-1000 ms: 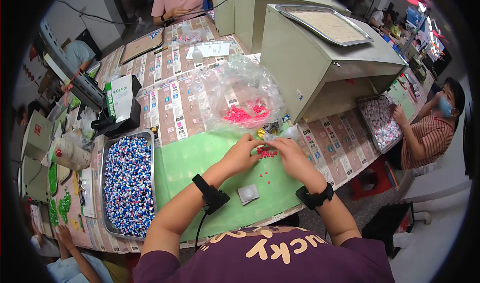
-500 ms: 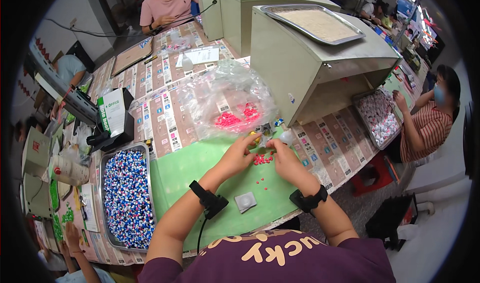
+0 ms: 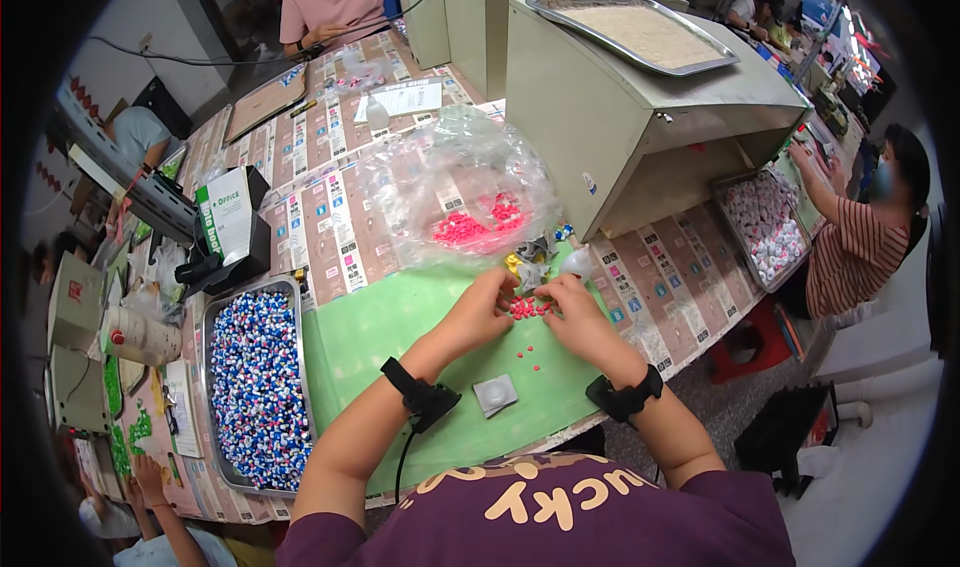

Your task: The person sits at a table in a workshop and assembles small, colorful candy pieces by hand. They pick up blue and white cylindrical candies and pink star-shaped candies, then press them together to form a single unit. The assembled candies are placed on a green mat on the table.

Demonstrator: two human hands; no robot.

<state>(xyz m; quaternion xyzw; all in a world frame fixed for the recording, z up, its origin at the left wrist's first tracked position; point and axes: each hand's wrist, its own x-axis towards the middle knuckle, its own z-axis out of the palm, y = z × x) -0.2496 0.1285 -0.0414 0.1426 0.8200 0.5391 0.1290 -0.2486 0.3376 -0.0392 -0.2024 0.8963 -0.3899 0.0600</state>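
My left hand (image 3: 480, 305) is at the far part of a green mat (image 3: 370, 357), its fingers bent together beside small red pieces (image 3: 530, 308). Facing it from the other side of these pieces is my right hand (image 3: 577, 315), with thumb and forefinger drawn close in a pinch. Whatever either hand grips is too small or hidden to make out. Just beyond the fingertips stands a small grey metal fixture (image 3: 535, 266) with a yellow part. A few more red pieces lie loose nearer me, and a square pale block with a round top (image 3: 495, 395) sits on the mat.
A clear plastic bag (image 3: 400, 202) holds pink-red pieces. At left is a metal tray (image 3: 207, 367) of blue-and-white pieces. Large grey metal cabinets (image 3: 560, 117) stand at the back right; a tray (image 3: 722, 62) lies on one. A co-worker in stripes (image 3: 868, 252) is at right.
My hands have drawn back slightly from the metal fixture toward the red pieces. The co-worker at right has reached an arm forward over the table.
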